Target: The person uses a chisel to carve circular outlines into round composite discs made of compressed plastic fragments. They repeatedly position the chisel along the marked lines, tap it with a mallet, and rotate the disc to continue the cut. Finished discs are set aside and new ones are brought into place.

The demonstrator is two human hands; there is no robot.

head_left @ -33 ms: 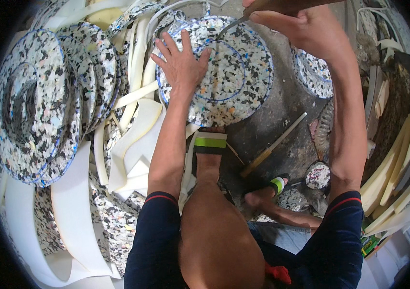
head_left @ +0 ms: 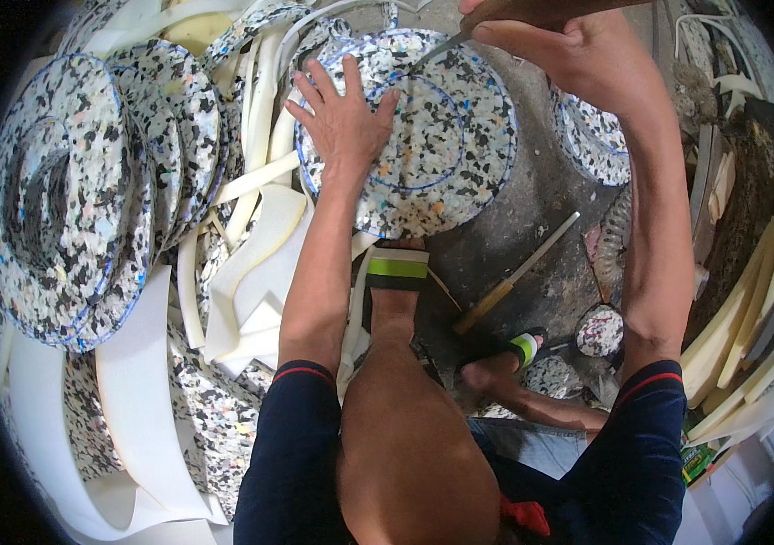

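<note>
My left hand (head_left: 342,127) rests with fingers spread on a round speckled foam disc (head_left: 446,191) marked with a blue inner circle. In my right hand (head_left: 569,68), up at the top, is a knife (head_left: 441,47) with a long dark handle; its narrow blade reaches down onto the disc near the blue line. The disc lies just beyond my sandalled foot (head_left: 396,272).
Stacked speckled rings and discs (head_left: 60,218) and white offcuts (head_left: 133,381) pile up at left. A long wooden-handled tool (head_left: 505,282) lies on the dark floor (head_left: 532,236). Another speckled piece (head_left: 587,136) sits behind my right forearm; foam strips (head_left: 769,272) line the right side.
</note>
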